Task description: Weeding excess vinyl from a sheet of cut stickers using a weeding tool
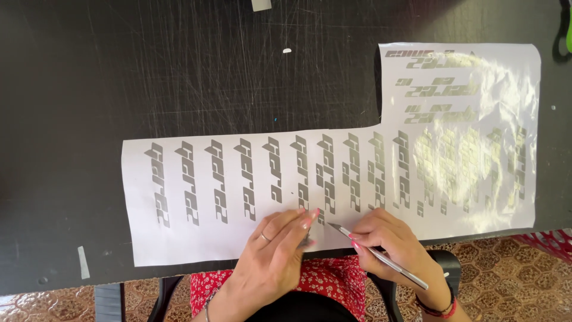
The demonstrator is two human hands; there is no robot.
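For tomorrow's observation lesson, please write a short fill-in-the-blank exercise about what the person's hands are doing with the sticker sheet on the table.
1. The right hand holds a slim metal craft ____, gripped like a pen.
2. The left hand presses flat on the white sticker sheet, and wears a ____ on one finger.
3. The sheet lies on a scratched table whose colour is ____.

Missing words: knife; ring; black
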